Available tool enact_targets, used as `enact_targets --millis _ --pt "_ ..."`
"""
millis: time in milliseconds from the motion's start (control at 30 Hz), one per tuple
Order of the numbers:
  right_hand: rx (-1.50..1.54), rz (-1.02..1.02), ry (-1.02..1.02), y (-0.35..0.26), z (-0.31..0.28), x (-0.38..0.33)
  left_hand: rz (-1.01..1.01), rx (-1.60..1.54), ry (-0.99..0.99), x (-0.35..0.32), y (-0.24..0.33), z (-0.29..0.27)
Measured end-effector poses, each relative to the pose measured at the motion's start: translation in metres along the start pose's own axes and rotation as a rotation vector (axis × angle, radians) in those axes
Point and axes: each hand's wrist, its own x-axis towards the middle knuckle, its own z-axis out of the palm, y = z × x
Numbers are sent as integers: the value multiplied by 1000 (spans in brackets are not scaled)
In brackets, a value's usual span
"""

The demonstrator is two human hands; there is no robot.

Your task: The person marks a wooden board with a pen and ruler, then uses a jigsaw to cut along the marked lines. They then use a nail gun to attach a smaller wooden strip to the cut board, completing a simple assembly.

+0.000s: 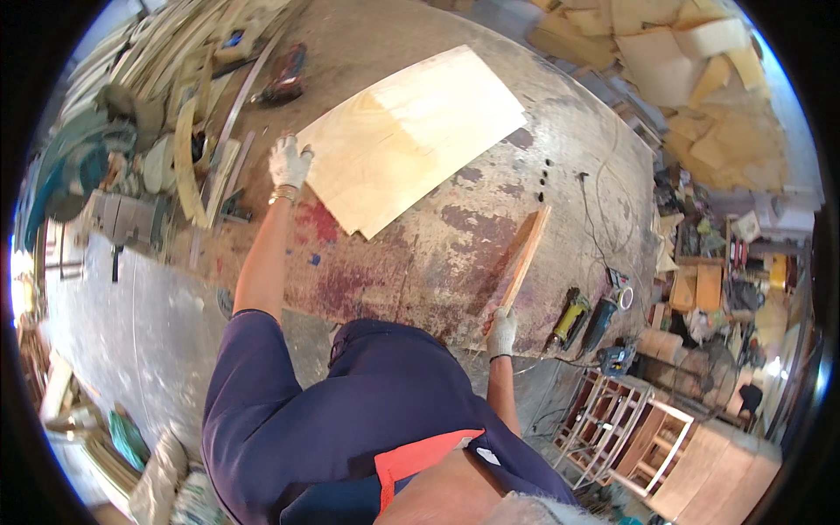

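Observation:
A pale plywood sheet (411, 131) with a notched near corner lies at a slant on the worn, paint-stained worktable (420, 271). Beside the sheet's left edge is my left hand (289, 164) in a white work glove, fingers apart. Whether its fingertips touch the sheet I cannot tell. My right hand (501, 332), also gloved, is closed around the near end of a narrow wooden board (528, 261). That board stands on edge and points away from me, to the right of the sheet. Its far end reaches toward several small black pieces (543, 179).
Two handheld power tools, one yellow-green (570, 319) and one blue (600, 319), lie right of my right hand. A cord (591, 219) crosses the table's right side. A red power tool (286, 74) lies far left near curved wood strips (186, 166). Wooden frames (652, 442) stand lower right.

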Motion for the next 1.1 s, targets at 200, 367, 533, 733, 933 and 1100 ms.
enact_targets --millis 200,367,533,733,933,1100 --pt "-222 -8 30 3 -5 -9 148 19 -132 0 9 -8" --pt "-427 -129 149 19 -24 -38 120 159 -227 -111 66 -42" --pt "-399 -111 191 46 -54 -42 242 145 -538 -234 186 -67" --pt "-333 -185 100 48 -91 -16 579 22 -477 -254 302 -43" --pt "-72 -105 -251 10 -117 -15 517 103 -600 -241 354 -58" --pt "117 -203 -670 -18 -96 -16 -184 -1216 -915 -249 386 -85"
